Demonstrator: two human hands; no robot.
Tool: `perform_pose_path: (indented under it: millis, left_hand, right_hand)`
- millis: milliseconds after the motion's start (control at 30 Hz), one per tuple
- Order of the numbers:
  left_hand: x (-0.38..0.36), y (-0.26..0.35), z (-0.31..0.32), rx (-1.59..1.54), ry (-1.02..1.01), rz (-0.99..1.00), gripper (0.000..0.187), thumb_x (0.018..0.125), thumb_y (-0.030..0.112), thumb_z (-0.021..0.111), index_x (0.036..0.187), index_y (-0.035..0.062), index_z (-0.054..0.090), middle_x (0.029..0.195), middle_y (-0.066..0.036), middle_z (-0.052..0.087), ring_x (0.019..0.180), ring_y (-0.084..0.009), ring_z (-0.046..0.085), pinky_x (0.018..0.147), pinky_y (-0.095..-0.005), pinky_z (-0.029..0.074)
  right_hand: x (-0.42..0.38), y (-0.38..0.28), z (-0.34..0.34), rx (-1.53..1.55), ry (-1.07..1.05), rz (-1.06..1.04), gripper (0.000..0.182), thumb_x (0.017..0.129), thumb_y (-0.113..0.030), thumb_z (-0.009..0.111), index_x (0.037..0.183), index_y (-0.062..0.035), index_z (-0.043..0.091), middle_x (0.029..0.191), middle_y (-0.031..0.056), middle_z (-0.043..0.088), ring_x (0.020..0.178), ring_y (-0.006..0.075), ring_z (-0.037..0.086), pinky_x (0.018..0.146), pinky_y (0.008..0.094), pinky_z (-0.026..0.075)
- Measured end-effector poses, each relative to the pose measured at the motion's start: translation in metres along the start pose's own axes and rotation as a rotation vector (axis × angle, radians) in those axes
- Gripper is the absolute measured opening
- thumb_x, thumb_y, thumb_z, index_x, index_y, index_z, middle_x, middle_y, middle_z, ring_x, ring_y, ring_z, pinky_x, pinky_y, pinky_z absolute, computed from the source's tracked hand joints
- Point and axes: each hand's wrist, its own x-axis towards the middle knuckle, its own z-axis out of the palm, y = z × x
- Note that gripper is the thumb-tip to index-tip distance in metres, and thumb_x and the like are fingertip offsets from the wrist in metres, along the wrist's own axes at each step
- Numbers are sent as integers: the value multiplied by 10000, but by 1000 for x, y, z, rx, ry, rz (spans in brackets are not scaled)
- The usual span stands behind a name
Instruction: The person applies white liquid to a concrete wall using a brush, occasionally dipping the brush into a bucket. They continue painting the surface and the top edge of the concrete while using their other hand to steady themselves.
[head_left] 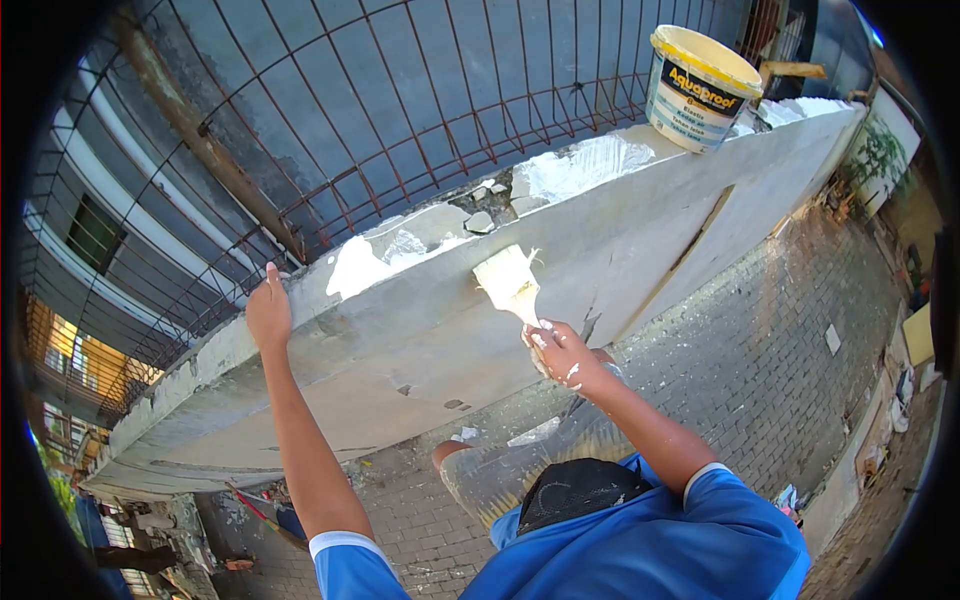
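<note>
My right hand (560, 355) is closed around the handle of a wide paintbrush (508, 282). White paint covers the bristles, and splashes of it mark my fingers and wrist. The bristles are up near the upper edge of a low grey concrete wall (420, 345), in front of its side face. My left hand (268, 315) rests on the wall's top edge beside the wire mesh, one digit stretched out and nothing visible in it; its other fingers are partly hidden. White patches of paint (590, 168) lie on the wall's top. Farther right stands an open Aquaproof bucket (700, 95).
Rusty wire mesh (430, 90) rises behind the wall, with a wooden post (200, 130) among it. Loose concrete chunks (480, 221) sit on the wall's top. Grey paving (760, 310) runs along the wall's foot, and a red-handled tool (262, 512) lies at lower left.
</note>
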Motion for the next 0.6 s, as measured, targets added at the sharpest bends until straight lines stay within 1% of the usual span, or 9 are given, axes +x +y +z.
perform_pose_path:
  millis: [67,133,167,200,267,333,433,533,600]
  left_hand:
    - [0,-3,3,9,5,4,719,1058,543,292,916,-21,716,944,-285,680,927,-492,618,804,-560,458]
    - [4,-3,4,12,12,13,718,1057,545,294,918,-17,718,940,-284,680,922,-493,619,802,-559,459]
    - [4,-4,5,13,14,11,717,1057,546,294,918,-15,718,938,-284,680,921,-493,619,802,-559,459]
    - [3,-5,6,17,10,7,717,1057,548,294,918,-13,719,935,-284,680,921,-492,620,803,-559,459]
    - [5,-9,8,1,11,22,720,1057,549,291,917,-14,718,938,-283,680,924,-490,619,806,-558,460]
    - [4,-9,10,-4,2,27,721,1057,550,288,917,-13,717,943,-282,681,928,-488,619,810,-557,461]
    - [6,-9,10,15,-8,23,723,1056,551,284,914,-11,715,950,-280,682,932,-486,620,814,-556,462]
    - [4,-13,10,21,-3,24,723,1056,551,284,904,-13,711,949,-283,680,930,-487,620,812,-555,462]
    - [3,-9,9,-7,16,24,723,1056,551,286,900,-15,709,946,-285,680,930,-488,620,811,-555,461]
  right_hand:
    - [12,31,-4,172,20,65,248,1041,-248,531,868,-78,585,645,-31,499,523,92,455,476,292,352]
    - [35,71,-11,116,75,106,252,1037,-247,539,860,-76,591,651,-31,509,527,91,461,475,295,357]
    - [44,80,-12,86,100,128,253,1035,-247,544,855,-75,593,653,-32,513,528,91,465,474,296,359]
    - [39,59,-8,95,49,130,271,1028,-264,556,843,-71,601,653,-25,521,529,89,467,479,293,358]
    - [34,14,-1,86,-19,53,280,1026,-279,562,843,-71,600,642,-28,514,525,86,460,483,290,359]
    - [37,2,5,44,-46,29,301,1025,-316,566,839,-81,592,620,-37,497,508,80,435,487,281,354]
    - [2,-32,16,2,-74,-46,284,1032,-297,552,838,-93,590,614,-49,490,494,79,421,476,277,343]
    - [8,19,14,105,15,5,268,1039,-270,535,844,-96,593,612,-52,485,488,78,423,464,275,332]
    - [10,36,13,103,36,123,264,1042,-258,530,847,-93,592,610,-52,482,488,77,423,459,276,329]
